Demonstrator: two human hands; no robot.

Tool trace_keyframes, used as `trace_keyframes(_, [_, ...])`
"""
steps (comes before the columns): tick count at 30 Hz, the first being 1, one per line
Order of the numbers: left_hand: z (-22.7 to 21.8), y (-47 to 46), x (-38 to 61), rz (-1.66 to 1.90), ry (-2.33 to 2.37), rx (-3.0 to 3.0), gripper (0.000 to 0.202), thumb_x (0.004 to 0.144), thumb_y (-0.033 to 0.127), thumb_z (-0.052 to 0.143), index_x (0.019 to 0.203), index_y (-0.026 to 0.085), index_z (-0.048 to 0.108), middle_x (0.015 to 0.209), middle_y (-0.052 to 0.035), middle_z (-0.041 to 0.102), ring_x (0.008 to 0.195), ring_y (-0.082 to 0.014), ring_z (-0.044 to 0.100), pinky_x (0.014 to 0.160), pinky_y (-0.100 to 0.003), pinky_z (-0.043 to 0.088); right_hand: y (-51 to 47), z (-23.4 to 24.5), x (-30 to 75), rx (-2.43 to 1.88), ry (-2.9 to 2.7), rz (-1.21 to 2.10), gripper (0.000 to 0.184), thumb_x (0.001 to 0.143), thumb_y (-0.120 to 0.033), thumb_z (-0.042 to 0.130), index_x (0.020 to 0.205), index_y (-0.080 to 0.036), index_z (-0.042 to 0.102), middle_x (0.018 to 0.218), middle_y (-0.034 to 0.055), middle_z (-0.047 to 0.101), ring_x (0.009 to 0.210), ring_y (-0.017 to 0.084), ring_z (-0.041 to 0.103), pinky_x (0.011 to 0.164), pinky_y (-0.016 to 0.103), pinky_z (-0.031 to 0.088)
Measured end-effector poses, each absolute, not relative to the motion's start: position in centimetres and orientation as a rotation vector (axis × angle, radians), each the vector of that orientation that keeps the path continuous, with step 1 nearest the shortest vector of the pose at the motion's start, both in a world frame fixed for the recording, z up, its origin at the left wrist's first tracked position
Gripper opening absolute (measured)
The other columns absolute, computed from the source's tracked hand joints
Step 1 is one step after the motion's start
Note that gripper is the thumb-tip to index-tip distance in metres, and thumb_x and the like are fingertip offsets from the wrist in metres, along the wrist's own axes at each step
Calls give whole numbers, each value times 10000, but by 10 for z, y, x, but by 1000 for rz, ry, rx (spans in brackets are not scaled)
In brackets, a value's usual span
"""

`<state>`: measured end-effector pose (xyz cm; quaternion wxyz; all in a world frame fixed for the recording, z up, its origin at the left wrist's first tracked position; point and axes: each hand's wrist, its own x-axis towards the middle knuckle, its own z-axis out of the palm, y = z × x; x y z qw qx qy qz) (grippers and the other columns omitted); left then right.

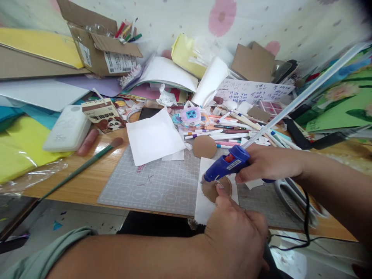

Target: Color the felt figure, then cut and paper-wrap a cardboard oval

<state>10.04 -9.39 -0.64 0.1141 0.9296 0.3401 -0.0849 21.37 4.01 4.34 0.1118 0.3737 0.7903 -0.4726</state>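
My right hand (270,162) is wrapped round a blue hot glue gun (225,164), and a long translucent glue stick (305,95) sticks out of its back. The nozzle points down at the left rim of a round brown cardboard disc (212,192). This disc lies on a white sheet of paper (202,211) that overhangs the table's front edge. My left hand (236,228) is closed at that edge, its thumb pressed on the disc; its other fingers are curled and partly hidden. A second cardboard disc (204,146) lies just behind the sheet.
A grey cutting mat (151,186) bears a white square sheet (155,135). Scissors (296,201) and a black cord (306,224) are at the right. Many pens (229,131) are heaped behind. A brush (84,166), a panda carton (103,116) and a cardboard box (99,50) stand or lie leftward.
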Motion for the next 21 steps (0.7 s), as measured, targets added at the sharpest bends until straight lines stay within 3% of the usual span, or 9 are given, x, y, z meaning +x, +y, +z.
trace_keyframes(10, [-9, -93, 100, -195, 1056, 2709, 699, 762, 667, 577, 1034, 24, 606, 941, -313, 702, 1002, -501, 633, 740, -566, 474, 42, 42, 222, 1268, 2360, -1350, 228, 642, -321, 655, 803, -179, 732, 690, -5, 647, 643, 182, 548, 592, 255, 461])
trace_keyframes(14, [-5, -90, 100, -287, 1010, 2683, 699, 794, 656, 542, 1068, 16, 598, 1048, -379, 642, 1070, -540, 580, 696, -556, 481, 44, 40, 226, 1310, 2352, -1353, 203, 644, -336, 652, 761, -182, 713, 682, -1, 643, 641, 183, 544, 585, 262, 463])
trace_keyframes(21, [-4, -88, 99, -337, 1041, 2679, 742, 797, 677, 514, 1119, 12, 586, 1115, -416, 584, 1119, -552, 538, 683, -533, 483, 45, 40, 236, 1340, 2382, -1300, 179, 635, -328, 647, 731, -182, 686, 625, -19, 582, 590, 162, 496, 556, 263, 408])
